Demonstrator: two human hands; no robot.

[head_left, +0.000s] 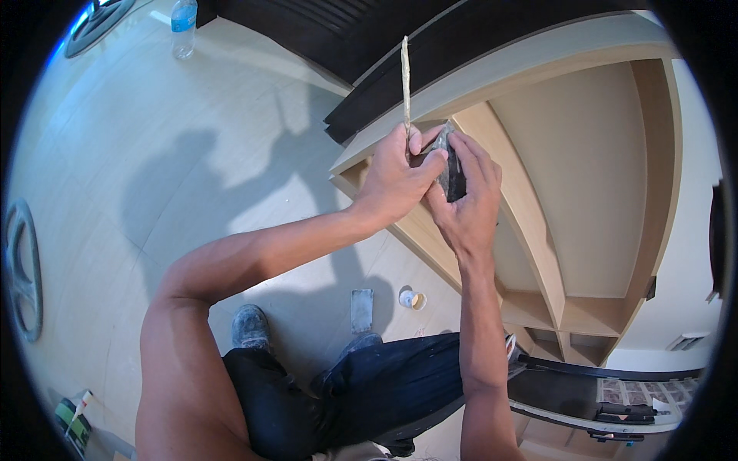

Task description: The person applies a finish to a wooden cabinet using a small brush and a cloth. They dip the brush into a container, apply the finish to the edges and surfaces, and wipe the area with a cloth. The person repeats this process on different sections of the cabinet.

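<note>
My left hand point(400, 178) grips a thin flat blade or putty-smeared stick point(405, 73) that points straight up, seen edge-on. My right hand point(469, 198) holds a dark grey scraper-like piece point(452, 173) pressed against the base of that blade, fingers wrapped round it. Both hands meet in front of the top edge of a light wooden shelf unit point(530, 207) with open compartments.
A dark wooden panel point(430, 54) runs behind the shelf unit. On the pale floor lie a flat grey trowel-like tool point(361, 310), a small open tin point(412, 299) and a plastic water bottle point(184, 27). My legs and shoes point(250, 326) stand below.
</note>
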